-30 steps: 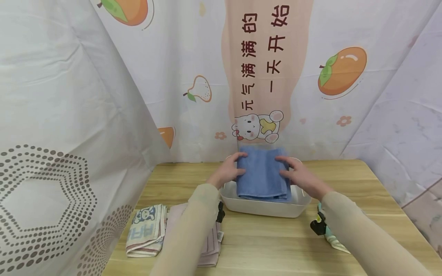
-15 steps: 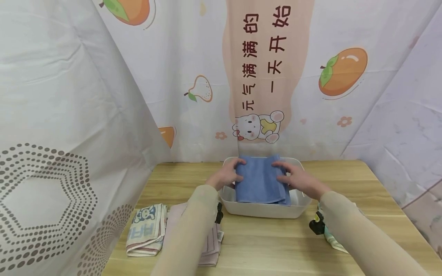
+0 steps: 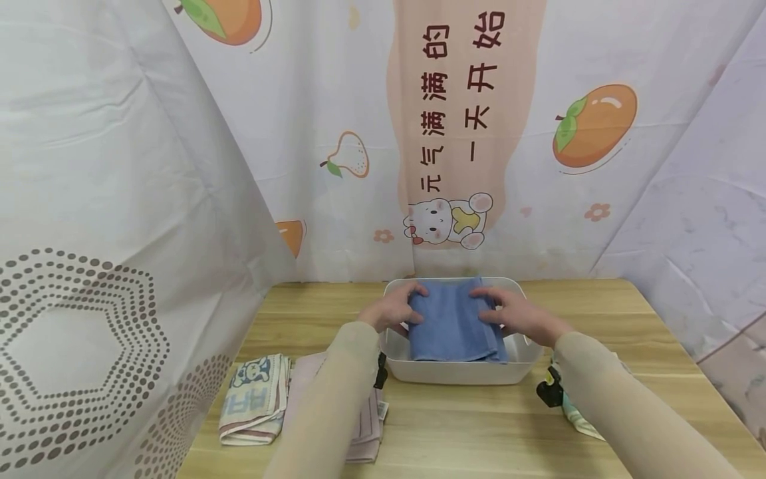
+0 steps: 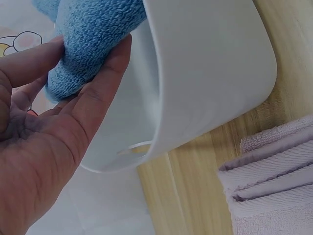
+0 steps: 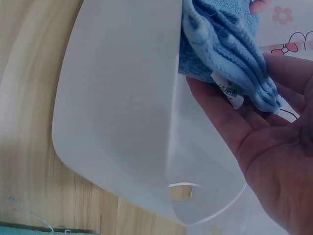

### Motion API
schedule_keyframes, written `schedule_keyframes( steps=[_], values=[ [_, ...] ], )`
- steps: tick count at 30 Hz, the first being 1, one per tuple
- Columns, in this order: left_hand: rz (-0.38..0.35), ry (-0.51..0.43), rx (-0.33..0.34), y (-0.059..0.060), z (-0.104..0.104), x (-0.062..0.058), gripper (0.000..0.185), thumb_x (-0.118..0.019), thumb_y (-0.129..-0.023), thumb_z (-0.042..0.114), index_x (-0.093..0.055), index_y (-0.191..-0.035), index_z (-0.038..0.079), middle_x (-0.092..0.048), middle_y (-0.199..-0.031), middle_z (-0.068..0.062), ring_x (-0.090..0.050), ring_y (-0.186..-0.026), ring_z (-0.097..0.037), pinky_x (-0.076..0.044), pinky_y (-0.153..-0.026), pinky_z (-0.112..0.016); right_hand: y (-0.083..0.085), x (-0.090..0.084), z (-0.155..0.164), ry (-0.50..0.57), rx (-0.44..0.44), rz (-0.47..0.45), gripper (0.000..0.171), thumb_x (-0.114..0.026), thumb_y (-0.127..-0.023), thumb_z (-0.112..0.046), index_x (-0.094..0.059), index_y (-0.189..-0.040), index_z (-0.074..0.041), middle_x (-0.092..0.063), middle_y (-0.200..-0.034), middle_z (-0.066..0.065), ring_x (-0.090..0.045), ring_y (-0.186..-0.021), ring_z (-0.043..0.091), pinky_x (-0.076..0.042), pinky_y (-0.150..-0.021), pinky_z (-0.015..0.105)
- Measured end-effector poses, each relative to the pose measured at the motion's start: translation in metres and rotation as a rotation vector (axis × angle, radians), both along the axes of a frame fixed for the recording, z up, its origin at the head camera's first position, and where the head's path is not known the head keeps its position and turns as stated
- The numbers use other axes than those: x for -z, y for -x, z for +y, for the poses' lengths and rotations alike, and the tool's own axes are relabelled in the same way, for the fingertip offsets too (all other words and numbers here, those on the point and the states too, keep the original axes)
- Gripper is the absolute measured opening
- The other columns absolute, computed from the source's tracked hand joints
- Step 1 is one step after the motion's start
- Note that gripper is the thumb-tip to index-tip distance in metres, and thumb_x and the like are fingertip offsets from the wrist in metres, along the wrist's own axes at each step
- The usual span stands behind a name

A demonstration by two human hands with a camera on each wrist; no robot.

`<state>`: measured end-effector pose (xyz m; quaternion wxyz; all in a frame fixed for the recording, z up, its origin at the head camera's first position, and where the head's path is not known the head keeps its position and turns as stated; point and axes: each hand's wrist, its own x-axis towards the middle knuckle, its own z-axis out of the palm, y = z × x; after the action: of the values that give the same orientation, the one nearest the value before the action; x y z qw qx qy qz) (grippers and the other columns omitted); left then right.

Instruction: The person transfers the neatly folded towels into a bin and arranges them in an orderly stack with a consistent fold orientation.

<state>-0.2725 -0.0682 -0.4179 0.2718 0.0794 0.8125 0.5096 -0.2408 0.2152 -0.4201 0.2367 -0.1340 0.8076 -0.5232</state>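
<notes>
A folded blue towel (image 3: 450, 322) lies partly inside a white plastic basket (image 3: 461, 374) at the back of the table. My left hand (image 3: 395, 309) grips its left side, the thumb on one face and the fingers underneath, as the left wrist view shows on the towel edge (image 4: 93, 49). On the opposite side my right hand (image 3: 517, 314) pinches the layered folds (image 5: 230, 54), where a small white label (image 5: 229, 90) hangs out. Both hands are over the basket's opening, inside its side rims. The basket's floor under the towel is hidden.
Left of the basket lie a folded cream towel (image 3: 254, 399) with a blue print and a folded pink towel (image 3: 365, 426), partly behind my left sleeve. A green and cream towel (image 3: 580, 419) is mostly hidden by my right forearm. A printed curtain (image 3: 335, 219) hangs behind the table.
Both hands have lowered the blue towel into the basket. Its top edge, earlier standing above the back rim, is now about level with it. The basket has shifted slightly toward me.
</notes>
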Motion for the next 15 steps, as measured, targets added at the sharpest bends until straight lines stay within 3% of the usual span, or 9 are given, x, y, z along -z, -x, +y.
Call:
schedule_keyframes(
  steps=[15],
  values=[
    [-0.075,0.018,0.014,-0.0032,0.0020,-0.0005,0.051,-0.069,-0.090,-0.007,-0.053,-0.136,0.009,-0.051,-0.129,-0.019,-0.066,-0.090,-0.033,-0.062,-0.066,-0.050,-0.0007,0.0026,0.0006,-0.010,-0.011,-0.065,0.058,-0.062,-0.101,-0.013,-0.039,-0.154,-0.005,-0.027,-0.154,0.029,-0.051,-0.122,0.037,-0.060,-0.081,0.047]
  ],
)
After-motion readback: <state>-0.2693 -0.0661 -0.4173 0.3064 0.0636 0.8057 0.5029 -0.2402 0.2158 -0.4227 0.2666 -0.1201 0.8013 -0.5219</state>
